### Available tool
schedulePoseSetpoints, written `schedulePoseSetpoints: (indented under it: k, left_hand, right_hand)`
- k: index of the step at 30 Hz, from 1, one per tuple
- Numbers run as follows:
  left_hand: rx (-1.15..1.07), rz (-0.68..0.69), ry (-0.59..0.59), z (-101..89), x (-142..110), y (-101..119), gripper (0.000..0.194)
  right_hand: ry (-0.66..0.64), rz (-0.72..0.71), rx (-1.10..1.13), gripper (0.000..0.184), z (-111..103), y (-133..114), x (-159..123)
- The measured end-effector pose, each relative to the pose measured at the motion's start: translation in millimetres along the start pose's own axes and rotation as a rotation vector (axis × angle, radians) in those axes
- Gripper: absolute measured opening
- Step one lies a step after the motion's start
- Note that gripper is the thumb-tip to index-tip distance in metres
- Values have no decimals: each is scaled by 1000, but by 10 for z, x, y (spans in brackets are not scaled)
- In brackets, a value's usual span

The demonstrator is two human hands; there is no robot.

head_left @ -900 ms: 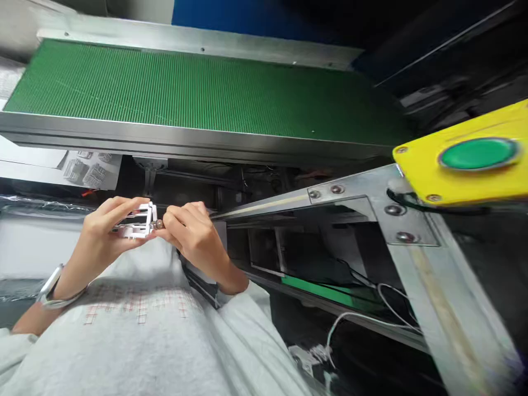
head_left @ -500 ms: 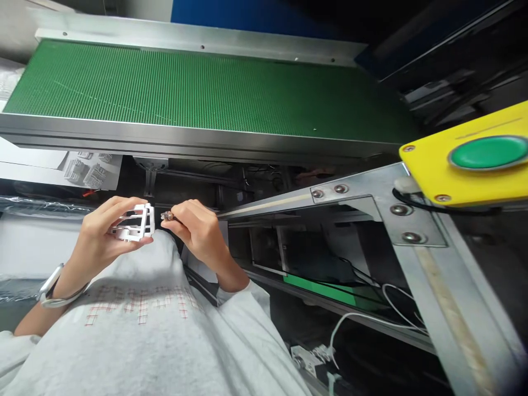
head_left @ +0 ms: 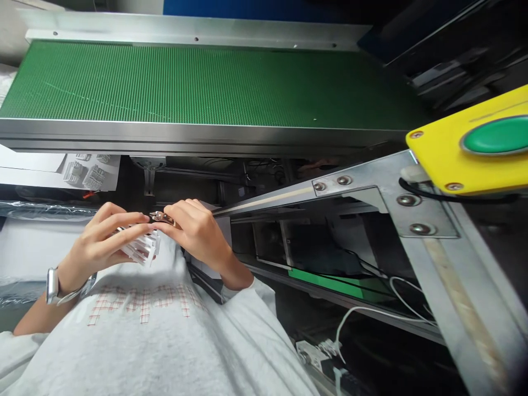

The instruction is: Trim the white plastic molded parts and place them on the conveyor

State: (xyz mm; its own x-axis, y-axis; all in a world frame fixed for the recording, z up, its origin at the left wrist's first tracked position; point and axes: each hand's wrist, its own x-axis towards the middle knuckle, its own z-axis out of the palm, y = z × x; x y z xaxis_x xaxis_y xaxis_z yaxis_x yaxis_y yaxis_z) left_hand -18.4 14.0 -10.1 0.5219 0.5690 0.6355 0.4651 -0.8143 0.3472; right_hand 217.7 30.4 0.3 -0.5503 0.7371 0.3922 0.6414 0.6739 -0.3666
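My left hand (head_left: 91, 245) is closed around a white plastic frame (head_left: 142, 250), an open lattice-like piece that slants downward below the fingers. Its outline is slightly blurred. In my right hand (head_left: 198, 228) is a small pair of metal nippers (head_left: 161, 216), their handles mostly hidden in the palm. The pointed jaws reach left to the fingertips of my left hand, just above the white frame. Whether the jaws touch the frame or the fingertips, I cannot tell.
A green ribbed conveyor belt (head_left: 198, 85) with a metal edge crosses beyond my hands. Several white plastic parts (head_left: 94, 176) lie on a sheet at left. A metal bracket frame (head_left: 391, 206) carries a yellow box (head_left: 441, 148) with a green button at right. Cables hang below it.
My left hand has turned the white frame so it tilts downward, and its fingers now stretch over it. My right hand has brought the nippers left, up to the left fingertips.
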Motion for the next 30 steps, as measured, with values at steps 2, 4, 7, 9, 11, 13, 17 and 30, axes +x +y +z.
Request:
schedulePoseSetpoints:
  k: [2, 4, 7, 9, 11, 13, 17, 30]
  left_hand:
    - [96, -62, 75, 5, -50, -47, 44]
    - [162, -110, 146, 15, -75, -72, 49]
    - [119, -76, 137, 34, -51, -45, 50]
    - [45, -15, 45, 42, -4, 3, 46]
    - [1, 28, -54, 44, 40, 39, 42]
    - [-6, 49, -103, 41, 54, 33, 42]
    - [89, 43, -4, 27, -49, -110, 47]
    - [230, -280, 220, 239, -87, -70, 64]
  right_hand:
    - [-2, 36, 13, 38, 0, 9, -17]
    - [-6, 60, 30, 39, 6, 13, -33]
    - [-24, 87, 34, 41, 19, 16, -46]
    - [-45, 92, 21, 40, 22, 18, -48]
    - [-62, 76, 14, 39, 14, 18, -48]
    - [-83, 72, 15, 39, 2, 17, -46]
    - [-108, 162, 31, 41, -13, 21, -43]
    - [-12, 239, 13, 43, 62, -115, -54]
